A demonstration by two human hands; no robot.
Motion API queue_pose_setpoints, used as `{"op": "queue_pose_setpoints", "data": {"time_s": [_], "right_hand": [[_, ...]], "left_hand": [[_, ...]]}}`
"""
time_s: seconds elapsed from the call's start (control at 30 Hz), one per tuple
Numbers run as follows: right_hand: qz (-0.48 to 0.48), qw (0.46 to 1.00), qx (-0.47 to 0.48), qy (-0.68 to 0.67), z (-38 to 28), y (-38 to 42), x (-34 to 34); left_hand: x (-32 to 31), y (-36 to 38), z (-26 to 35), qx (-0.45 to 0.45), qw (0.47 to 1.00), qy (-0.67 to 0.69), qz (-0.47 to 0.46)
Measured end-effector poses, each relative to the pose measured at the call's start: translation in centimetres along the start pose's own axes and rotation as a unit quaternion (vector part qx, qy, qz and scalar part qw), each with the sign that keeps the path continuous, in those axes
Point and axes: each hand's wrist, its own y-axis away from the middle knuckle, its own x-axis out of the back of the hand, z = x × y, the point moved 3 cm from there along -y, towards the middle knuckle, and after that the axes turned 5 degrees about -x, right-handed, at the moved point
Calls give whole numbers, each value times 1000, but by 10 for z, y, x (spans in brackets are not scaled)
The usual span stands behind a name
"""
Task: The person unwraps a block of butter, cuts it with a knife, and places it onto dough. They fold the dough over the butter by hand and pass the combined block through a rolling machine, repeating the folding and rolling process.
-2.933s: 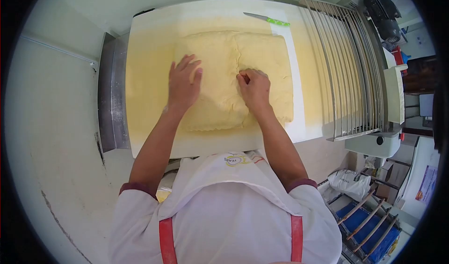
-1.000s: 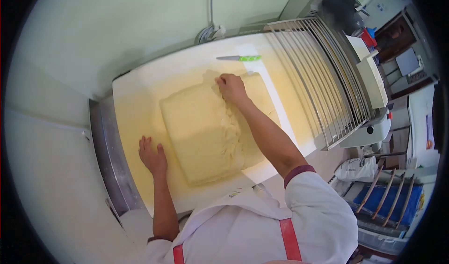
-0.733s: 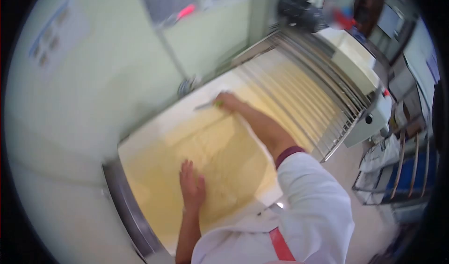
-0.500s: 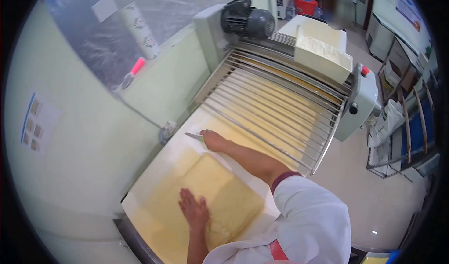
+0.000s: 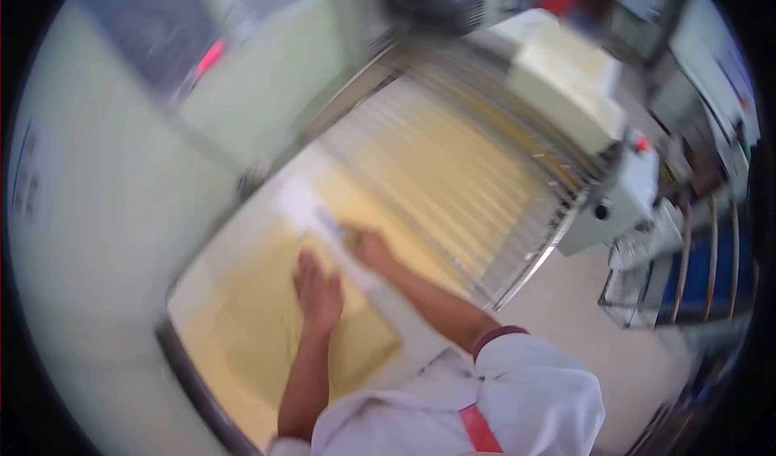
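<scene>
A wide sheet of pale yellow dough (image 5: 255,327) lies on the white belt (image 5: 303,193) in front of me; blur hides its surface detail. Fingers stretched out, my left hand (image 5: 320,296) rests over the far part of this dough. To the right, just past the dough's edge, my right hand (image 5: 372,251) is closed round the handle of a knife (image 5: 327,220). The blade points away to the upper left above bare belt. Most of the handle is hidden in my fist.
Beyond my hands a metal bar guard (image 5: 453,173) covers more dough on the sheeter. A white flour bin (image 5: 570,92) sits on top of the machine, near a red button (image 5: 643,145). The wall (image 5: 105,294) runs along the left; a rack (image 5: 687,262) stands right.
My left hand has slid forward over the dough, closer to the knife. The right hand still grips the knife. The view has shifted and blurred.
</scene>
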Motion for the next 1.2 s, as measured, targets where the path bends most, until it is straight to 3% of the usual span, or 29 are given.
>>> {"op": "queue_pose_setpoints", "data": {"time_s": [0.07,0.1,0.13,0.5,0.6,0.73,0.8,0.93,1.13,1.2], "right_hand": [[-54,998,-24,11,-3,-4,-2],[-20,998,53,-22,-4,-3,-3],[-17,998,64,-24,-6,-2,-5],[-53,996,53,-49,-24,0,-16],[-15,988,121,-90,-12,25,-5],[-54,997,42,-22,-26,-8,-22],[-48,997,51,-33,-22,-4,-20],[-79,996,17,-48,-8,58,11],[-62,993,83,-60,14,182,65],[-85,994,62,-26,18,220,82]], "left_hand": [[0,-1,5,42,998,-38,-21],[5,-2,6,45,997,-53,-19],[3,-3,5,57,997,-55,-15],[0,-6,4,55,994,-84,-37],[2,-12,5,58,994,-82,-32],[-3,-8,6,58,993,-96,-36],[-2,-9,4,57,992,-104,-35],[-9,-9,3,56,992,-112,-25],[-15,-7,-1,46,993,-110,-11],[-14,-6,-3,37,995,-96,-5]]}}
